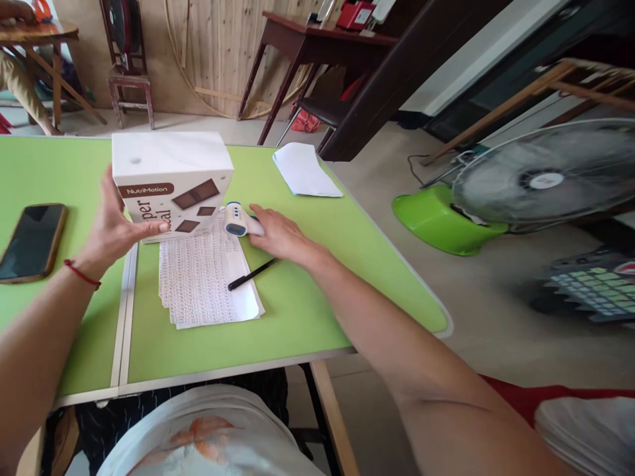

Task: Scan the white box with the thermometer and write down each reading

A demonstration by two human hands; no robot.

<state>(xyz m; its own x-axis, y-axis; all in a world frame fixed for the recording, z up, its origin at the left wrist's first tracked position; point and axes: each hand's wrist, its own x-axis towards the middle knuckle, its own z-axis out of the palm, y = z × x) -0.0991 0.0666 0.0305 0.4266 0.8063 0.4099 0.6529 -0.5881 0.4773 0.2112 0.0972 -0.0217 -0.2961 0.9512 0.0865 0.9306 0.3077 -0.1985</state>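
Observation:
My left hand grips the left side of a white NutriMotion box, its thumb across the printed front. The box stands over the far end of a stack of handwritten sheets; I cannot tell whether its base touches them. In my right hand is a white and blue handheld infrared thermometer, lying close to the box's right side with its blue-rimmed end towards me. The fingers around its handle are partly hidden. A black pen rests across the sheets' right edge, below the right hand.
On the green folding table lie a phone at the left and white paper at the far right. Beyond the right edge are a fan and a green plastic stool. Another person's leg shows at the far left.

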